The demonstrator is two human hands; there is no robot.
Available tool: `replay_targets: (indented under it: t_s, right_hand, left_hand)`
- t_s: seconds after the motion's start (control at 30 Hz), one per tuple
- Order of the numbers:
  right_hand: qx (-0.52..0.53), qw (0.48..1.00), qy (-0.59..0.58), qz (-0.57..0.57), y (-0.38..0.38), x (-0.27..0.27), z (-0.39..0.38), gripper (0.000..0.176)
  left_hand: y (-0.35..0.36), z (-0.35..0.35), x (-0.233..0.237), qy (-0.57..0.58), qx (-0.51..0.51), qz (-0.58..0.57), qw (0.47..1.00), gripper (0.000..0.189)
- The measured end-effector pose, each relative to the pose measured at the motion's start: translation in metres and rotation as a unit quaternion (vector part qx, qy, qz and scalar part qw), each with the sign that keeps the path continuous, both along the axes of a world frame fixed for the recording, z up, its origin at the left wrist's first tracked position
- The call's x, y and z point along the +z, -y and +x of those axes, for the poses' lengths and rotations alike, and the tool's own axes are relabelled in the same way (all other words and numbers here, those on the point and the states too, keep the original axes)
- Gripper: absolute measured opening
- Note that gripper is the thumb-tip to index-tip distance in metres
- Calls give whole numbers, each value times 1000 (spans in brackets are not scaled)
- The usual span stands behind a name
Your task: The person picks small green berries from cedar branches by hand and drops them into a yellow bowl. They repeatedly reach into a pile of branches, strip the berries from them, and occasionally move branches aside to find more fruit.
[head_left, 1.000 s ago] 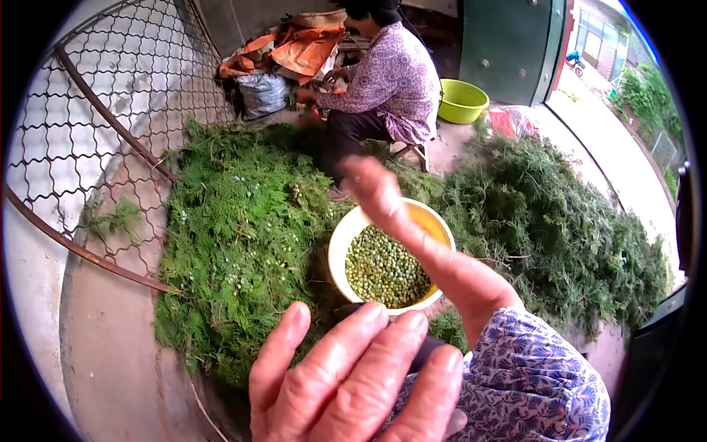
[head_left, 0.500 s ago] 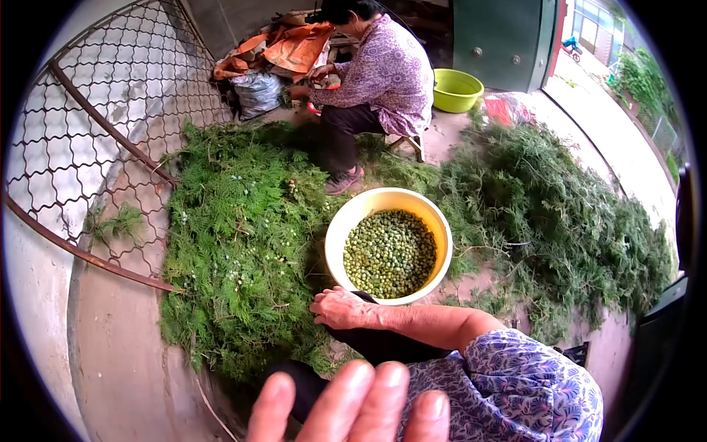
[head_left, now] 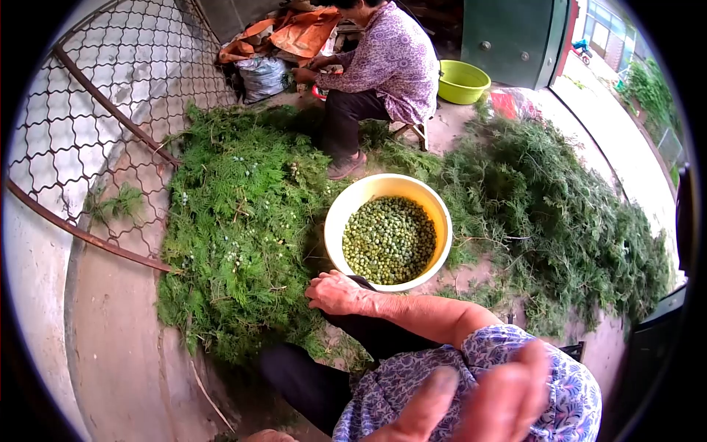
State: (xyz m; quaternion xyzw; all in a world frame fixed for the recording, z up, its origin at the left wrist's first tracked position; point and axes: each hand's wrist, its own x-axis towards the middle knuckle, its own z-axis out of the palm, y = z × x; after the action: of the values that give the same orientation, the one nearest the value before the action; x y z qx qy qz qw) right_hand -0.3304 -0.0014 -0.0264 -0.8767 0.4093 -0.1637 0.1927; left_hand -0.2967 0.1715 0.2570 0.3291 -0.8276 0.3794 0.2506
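My right hand rests over my dark-trousered knee, just below the rim of a yellow basin, with fingers bent and no object seen in it. Small round green berries lie inside the basin. My left hand is raised close to the camera at the bottom, blurred, with thumb and fingers apart and nothing visible between them. Left of the basin lies a heap of green conifer branches, some with pale berries.
Another person sits on a low stool behind the basin, hands near a bag. More branches are heaped on the right. A lime-green tub stands by the dark door. Wire mesh leans at the left.
My left hand has moved right, from the bottom middle to in front of my patterned shirt, and its fingers are now blurred. The scene has shifted slightly up in view.
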Motion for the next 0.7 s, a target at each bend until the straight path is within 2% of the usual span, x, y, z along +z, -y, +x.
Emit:
replay_targets:
  t_s: [0.33,0.43,0.53,0.57,0.6,0.63,0.67,0.7]
  right_hand:
    - [6,1000,-1,-12,0,-1,-3,23]
    - [-8,1000,9,-27,0,-3,-4,24]
    - [6,999,-28,-40,6,-10,-4,23]
    - [-1,997,-29,-70,6,-13,-4,22]
    - [-12,997,-14,-69,4,-8,-5,22]
    - [-10,997,-41,-59,3,-2,-5,22]
    - [-9,997,-66,-43,1,5,-6,22]
    - [-5,997,-46,-61,2,3,-6,23]
  left_hand:
    - [16,32,-12,-13,-72,-71,995,43]
    - [26,51,-40,-31,-114,-146,982,40]
    - [41,77,-79,-33,-228,-292,928,38]
    - [44,84,-88,-40,-236,-303,922,37]
    - [34,87,-87,-21,-67,-206,976,31]
    - [40,86,-96,-136,95,-118,979,39]
    - [36,102,-66,-99,54,36,993,33]
    - [34,114,-60,-207,54,61,975,45]
